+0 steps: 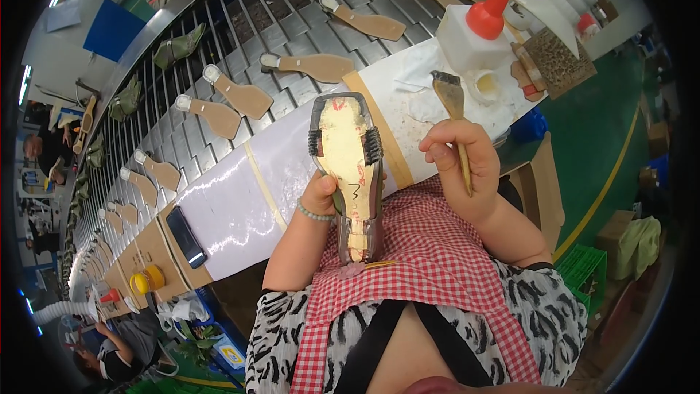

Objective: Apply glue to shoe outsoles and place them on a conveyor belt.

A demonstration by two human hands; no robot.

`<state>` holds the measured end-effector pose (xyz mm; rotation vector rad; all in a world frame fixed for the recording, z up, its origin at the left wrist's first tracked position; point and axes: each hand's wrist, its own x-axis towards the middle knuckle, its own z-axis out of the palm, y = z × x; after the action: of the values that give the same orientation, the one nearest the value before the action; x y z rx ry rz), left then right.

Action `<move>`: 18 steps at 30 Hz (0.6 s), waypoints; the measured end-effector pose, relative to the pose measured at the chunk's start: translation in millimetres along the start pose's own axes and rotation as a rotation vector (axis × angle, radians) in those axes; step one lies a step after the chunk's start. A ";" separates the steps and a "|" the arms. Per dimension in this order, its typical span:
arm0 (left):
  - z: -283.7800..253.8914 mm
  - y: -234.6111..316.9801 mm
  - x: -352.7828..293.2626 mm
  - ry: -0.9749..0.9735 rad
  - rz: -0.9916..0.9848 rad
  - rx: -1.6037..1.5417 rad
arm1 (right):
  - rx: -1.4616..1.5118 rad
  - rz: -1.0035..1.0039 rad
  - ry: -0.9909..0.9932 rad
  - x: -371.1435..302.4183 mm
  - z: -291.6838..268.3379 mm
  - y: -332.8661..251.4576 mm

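My left hand (321, 192) grips a dark shoe upper (348, 153) on its last, turned so the pale yellow underside faces up. Red and black marks run along that underside, and dark bristly strips show at both sides of the forepart. In my right hand (467, 164) is a glue brush (452, 98), held by its thin wooden handle with the dark bristles pointing up, apart from the shoe. Just beyond the brush sit a small tub with yellowish contents (484, 86) and a white squeeze bottle (474, 36) with a red nozzle.
A slatted metal conveyor (299, 25) curves past the white work surface (240, 211), carrying several tan soles (317, 67) and green shoe uppers (179, 47). A phone (187, 236) and a yellow jar (148, 279) lie left. Green crates (583, 277) stand on the floor at right. Other people work at left.
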<state>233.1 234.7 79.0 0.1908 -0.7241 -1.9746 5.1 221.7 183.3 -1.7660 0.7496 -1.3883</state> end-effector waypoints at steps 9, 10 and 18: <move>-1.0 7.7 1.8 0.140 0.086 -0.025 | -0.134 0.019 -0.033 -3.1 -5.8 1.7; 2.2 13.1 4.9 0.215 0.127 -0.080 | -0.129 -0.008 -0.031 -4.8 -8.7 1.6; -21.2 124.1 21.4 0.416 0.180 0.006 | -0.148 0.045 -0.127 -10.8 -8.8 13.5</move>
<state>324.9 166.1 135.2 0.5053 -0.4583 -1.6878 -5.9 221.4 167.4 -1.9194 0.8352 -1.2057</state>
